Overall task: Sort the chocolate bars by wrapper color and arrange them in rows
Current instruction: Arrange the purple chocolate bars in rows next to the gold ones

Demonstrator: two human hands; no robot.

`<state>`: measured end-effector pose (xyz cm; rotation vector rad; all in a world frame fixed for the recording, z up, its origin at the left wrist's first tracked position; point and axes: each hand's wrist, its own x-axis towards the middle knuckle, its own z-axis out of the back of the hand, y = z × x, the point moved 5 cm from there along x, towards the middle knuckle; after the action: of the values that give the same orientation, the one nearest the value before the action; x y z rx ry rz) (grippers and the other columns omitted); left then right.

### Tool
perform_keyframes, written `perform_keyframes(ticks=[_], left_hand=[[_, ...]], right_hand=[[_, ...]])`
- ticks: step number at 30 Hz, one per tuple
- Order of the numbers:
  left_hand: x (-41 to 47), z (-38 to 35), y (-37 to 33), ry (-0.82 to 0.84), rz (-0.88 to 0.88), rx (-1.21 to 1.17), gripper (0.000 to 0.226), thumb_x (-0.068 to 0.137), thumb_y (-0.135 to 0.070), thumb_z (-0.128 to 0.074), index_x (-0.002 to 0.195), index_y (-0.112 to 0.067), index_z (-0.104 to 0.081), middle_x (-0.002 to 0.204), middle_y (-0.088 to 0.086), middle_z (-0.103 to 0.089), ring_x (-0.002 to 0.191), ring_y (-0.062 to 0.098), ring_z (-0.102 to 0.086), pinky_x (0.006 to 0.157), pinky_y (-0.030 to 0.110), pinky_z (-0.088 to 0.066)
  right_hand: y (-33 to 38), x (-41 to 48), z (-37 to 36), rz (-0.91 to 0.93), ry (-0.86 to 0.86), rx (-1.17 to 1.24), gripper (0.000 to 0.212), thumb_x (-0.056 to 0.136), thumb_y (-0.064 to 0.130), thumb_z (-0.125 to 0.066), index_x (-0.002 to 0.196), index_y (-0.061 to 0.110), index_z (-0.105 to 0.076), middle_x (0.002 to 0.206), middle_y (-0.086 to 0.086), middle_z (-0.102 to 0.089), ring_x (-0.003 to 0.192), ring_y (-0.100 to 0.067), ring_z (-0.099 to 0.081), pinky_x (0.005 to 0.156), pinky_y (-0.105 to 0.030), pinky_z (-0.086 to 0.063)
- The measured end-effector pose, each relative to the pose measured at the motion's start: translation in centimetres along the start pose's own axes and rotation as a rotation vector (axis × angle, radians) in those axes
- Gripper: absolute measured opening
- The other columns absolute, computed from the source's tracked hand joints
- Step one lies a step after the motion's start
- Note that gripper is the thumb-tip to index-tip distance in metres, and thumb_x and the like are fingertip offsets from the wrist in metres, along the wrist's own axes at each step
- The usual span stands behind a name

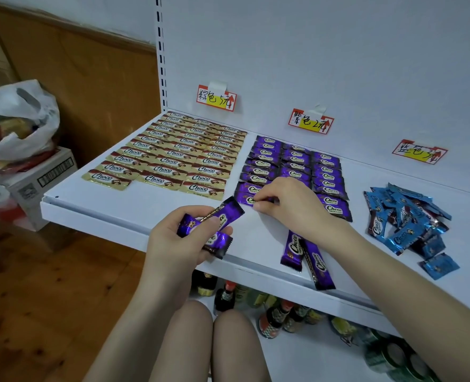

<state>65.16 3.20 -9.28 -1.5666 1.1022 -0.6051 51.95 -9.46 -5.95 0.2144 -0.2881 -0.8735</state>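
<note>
White metal shelf point(112, 213) with back panel, seen from above and in front. The left part is occupied by gold-wrapped chocolate bars point(170, 155), laid flat in three neat columns reaching from the back panel towards the front edge. The middle part is taken by purple-wrapped chocolate bars point(297, 166), likewise set in three columns, just beside the gold block but apart from it. At the right, blue-wrapped chocolate bars point(407, 221) are left in a loose, overlapping heap. A white plastic bag point(18, 119) is seen on a cardboard box point(43, 175) to the left of the shelf. The left hand point(178, 238) is held over the front edge, its fingers and thumb curled round what appear to be two held purple bars point(214, 224). The right hand point(289, 202) is lowered onto the near end of the purple columns, its thumb and fingertips pinching the front purple bar point(246, 198), which lies on the shelf. Two loose purple bars point(305, 255) are placed lengthwise near the front edge, under the right forearm. Three handwritten price labels point(216, 98) are taped to the back panel, one behind each colour group.
</note>
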Motion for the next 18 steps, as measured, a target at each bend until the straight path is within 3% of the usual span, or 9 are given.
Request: perform_keyframes(ticks=[3, 5, 7, 10, 13, 16, 18], left_hand=[[-0.1, -0.1, -0.1, 0.015, -0.016, 0.021, 0.010, 0.081, -0.010, -0.065, 0.090, -0.014, -0.064, 0.087, 0.008, -0.070, 0.081, 0.024, -0.072, 0.081, 0.049, -0.053], [-0.2, -0.4, -0.3, 0.048, -0.024, 0.053, 0.018, 0.074, -0.018, -0.069, 0.092, -0.016, -0.064, 0.094, 0.012, -0.069, 0.085, 0.028, -0.071, 0.082, 0.051, -0.054], [-0.2, -0.9, -0.6, 0.072, -0.033, 0.085, 0.025, 0.069, -0.025, -0.068, 0.092, -0.017, -0.064, 0.097, 0.014, -0.068, 0.089, 0.030, -0.070, 0.082, 0.051, -0.054], [-0.1, -1.6, -0.6, 0.097, -0.061, 0.098, 0.010, 0.082, -0.017, -0.063, 0.092, -0.018, -0.064, 0.090, 0.010, -0.069, 0.082, 0.024, -0.070, 0.073, 0.042, -0.055], [-0.2, -2.0, -0.6, 0.092, -0.058, 0.081, 0.008, 0.084, -0.016, -0.061, 0.092, -0.016, -0.064, 0.090, 0.011, -0.070, 0.080, 0.021, -0.070, 0.067, 0.035, -0.056], [-0.1, -2.4, -0.7, 0.091, -0.081, 0.110, 0.002, 0.085, -0.014, -0.062, 0.085, -0.016, -0.063, 0.082, 0.007, -0.072, 0.079, 0.025, -0.071, 0.067, 0.035, -0.058], [0.2, -3.1, -0.8, 0.100, -0.097, 0.129, 0.005, 0.086, -0.011, -0.062, 0.083, -0.015, -0.063, 0.072, 0.001, -0.072, 0.072, 0.022, -0.072, 0.062, 0.030, -0.059]], right_hand=[[0.1, -0.3, 0.5, -0.012, -0.048, 0.037, 0.017, 0.088, 0.024, -0.060, 0.095, 0.013, -0.071, 0.093, -0.002, -0.067, 0.089, -0.015, -0.057, 0.079, -0.037, -0.047], [0.9, -0.8, 1.8, -0.020, -0.154, 0.280, 0.015, 0.088, 0.022, -0.060, 0.095, 0.013, -0.070, 0.088, 0.002, -0.067, 0.083, -0.002, -0.057, 0.075, -0.022, -0.047], [2.0, -1.6, 2.6, -0.014, -0.115, 0.546, 0.016, 0.086, 0.020, -0.062, 0.101, 0.016, -0.067, 0.087, 0.007, -0.066, 0.079, 0.006, -0.058, 0.071, -0.010, -0.045], [3.4, -3.0, 2.5, -0.001, 0.053, 0.729, 0.014, 0.082, 0.012, -0.066, 0.095, 0.018, -0.066, 0.080, -0.002, -0.066, 0.067, -0.003, -0.063, 0.064, -0.015, -0.049], [2.6, -4.0, 2.9, -0.063, 0.020, 0.831, 0.010, 0.083, 0.009, -0.064, 0.085, 0.018, -0.067, 0.071, 0.001, -0.066, 0.061, -0.007, -0.062, 0.056, -0.017, -0.047], [1.5, -4.8, 3.1, -0.079, 0.040, 0.842, 0.012, 0.081, 0.009, -0.066, 0.085, 0.021, -0.065, 0.079, 0.003, -0.067, 0.073, -0.017, -0.064, 0.067, -0.027, -0.052], [1.2, -5.2, 3.7, 0.037, 0.005, 0.645, 0.021, 0.078, 0.014, -0.071, 0.089, 0.030, -0.063, 0.088, 0.010, -0.066, 0.082, -0.013, -0.063, 0.074, -0.032, -0.052]])
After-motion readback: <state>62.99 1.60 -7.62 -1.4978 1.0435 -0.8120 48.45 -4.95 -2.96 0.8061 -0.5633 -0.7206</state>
